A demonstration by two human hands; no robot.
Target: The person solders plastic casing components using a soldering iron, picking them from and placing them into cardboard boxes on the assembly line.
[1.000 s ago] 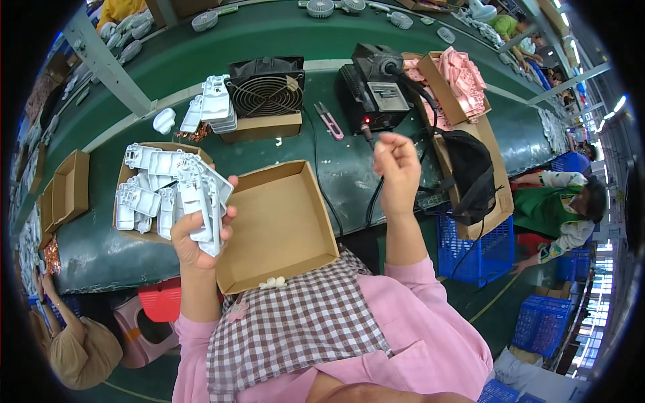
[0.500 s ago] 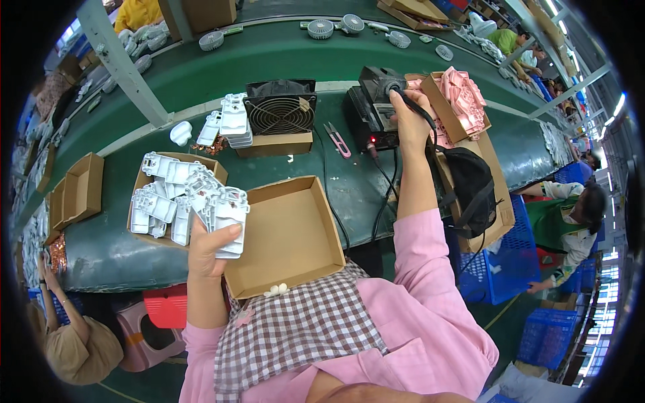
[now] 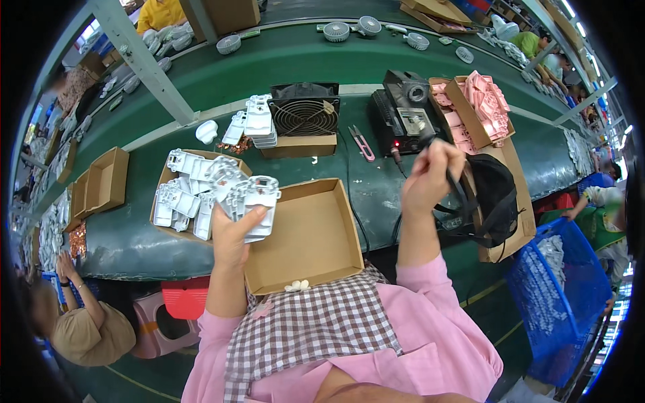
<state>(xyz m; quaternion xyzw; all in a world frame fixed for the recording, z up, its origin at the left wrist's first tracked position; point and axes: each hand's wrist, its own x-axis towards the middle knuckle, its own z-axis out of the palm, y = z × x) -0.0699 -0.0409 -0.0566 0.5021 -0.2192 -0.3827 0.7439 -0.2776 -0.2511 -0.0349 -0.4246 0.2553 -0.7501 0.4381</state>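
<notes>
My left hand (image 3: pixel 232 238) is closed around a fanned stack of white plastic housings (image 3: pixel 261 201), thumb on top, above the left edge of a shallow cardboard tray (image 3: pixel 302 235). In my right hand (image 3: pixel 433 178) is a soldering iron (image 3: pixel 426 139) with a black handle, partly hidden by the fingers and blurred. Its black cable hangs below the wrist. Just beyond that hand stand the iron's black holder (image 3: pixel 411 87) and a black station (image 3: pixel 383 114) with a lit red lamp. More white housings (image 3: pixel 180 195) fill a box left of my left hand.
A black fan (image 3: pixel 306 119) sits on a cardboard box behind the tray, beside stacked white housings (image 3: pixel 259 115). Pink-handled snips (image 3: pixel 363 144) lie near the station. Pink parts (image 3: pixel 485 104) and a black bag (image 3: pixel 500 201) are at right. A blue crate (image 3: pixel 557 282) stands beyond the table's right end.
My right hand has drawn the soldering iron out of its holder and brought it nearer to me. The left hand still grips the housings. The blue crate at right has shifted and tilted.
</notes>
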